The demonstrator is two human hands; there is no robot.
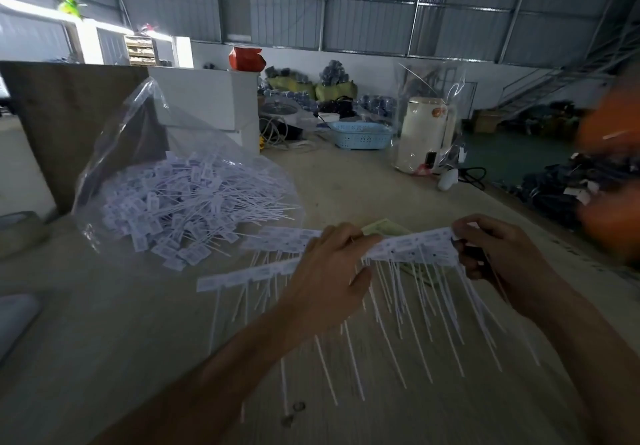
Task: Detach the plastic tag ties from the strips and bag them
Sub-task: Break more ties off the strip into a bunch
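Two bare forearms reaching forward, left hand (329,271) with fingers curled and gripping, right hand (498,254) raised alongside, fingertips pinching, hands apart

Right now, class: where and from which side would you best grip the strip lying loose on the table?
Probably pinch the strip at its free left end, on the flat label band, coming from the left: the tails hang toward the person, and the left hand covers its right end.

Clear glossy plastic bag (114,154) is crinkling over matt white plastic tag ties (194,195); the strip (412,247) is showing smooth matt plastic, the table (121,334) dull, pale, faintly grained.
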